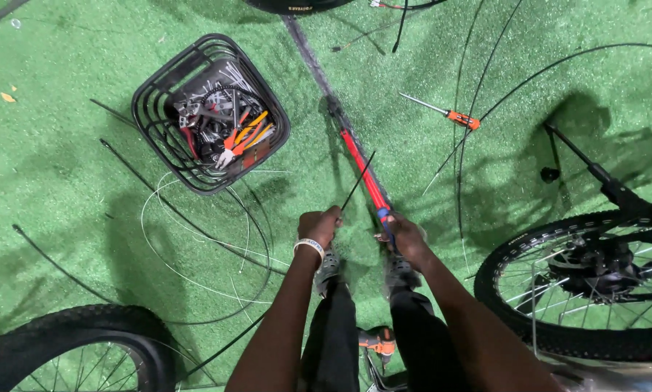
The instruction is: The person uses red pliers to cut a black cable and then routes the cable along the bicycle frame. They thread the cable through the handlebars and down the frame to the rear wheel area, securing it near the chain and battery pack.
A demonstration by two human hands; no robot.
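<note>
Covering the whole floor is green artificial turf (64, 167), littered with loose black cables (195, 232) and thin white wire (159, 239). A black wire basket (155, 87) full of hand tools sits upper left, an orange-handled screwdriver (449, 112) lies upper right, and bicycle wheels (580, 290) flank the person at lower left and lower right. The left hand (318, 226) is clenched around a thin black cable end (358, 180) that sticks up and to the right from between its fingers. Just beside it, the right hand (406, 239) is closed on the blue-and-red handle of a long cutter (362, 167), whose shaft runs up and left away from the fingers, crossing the cable end.
</note>
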